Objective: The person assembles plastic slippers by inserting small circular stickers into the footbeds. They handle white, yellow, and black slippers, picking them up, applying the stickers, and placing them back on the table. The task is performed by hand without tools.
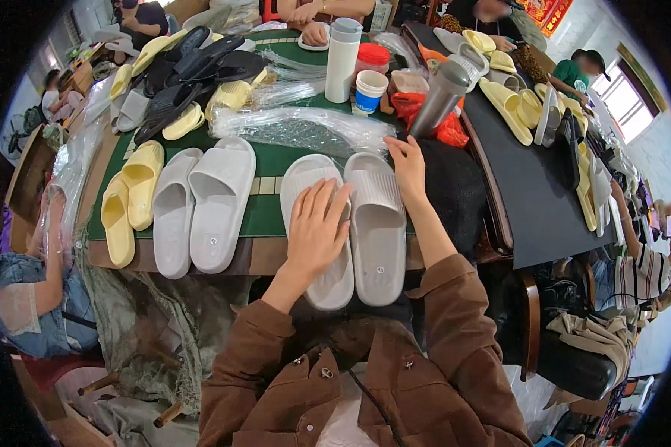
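Two light grey slide slippers lie side by side at the table's near edge in front of me. My left hand (317, 227) rests flat across the left grey slipper (329, 279), fingers stretched out over its ribbed strap. Nearest the toe end of the right grey slipper (376, 261) is my right hand (410, 167), its fingers extended along the outer side and close to the clear plastic bags (306, 130). Whether it touches the slipper is hard to see. Another grey pair (224, 212) and a yellow pair of slippers (118, 223) lie to the left.
A heap of black, yellow and grey slippers (194, 71) fills the back left. At the back stand a white bottle (343, 63), a paper cup (369, 93) and a steel tumbler (441, 97). More slippers line the dark table (511, 201) at right. Other people sit around.
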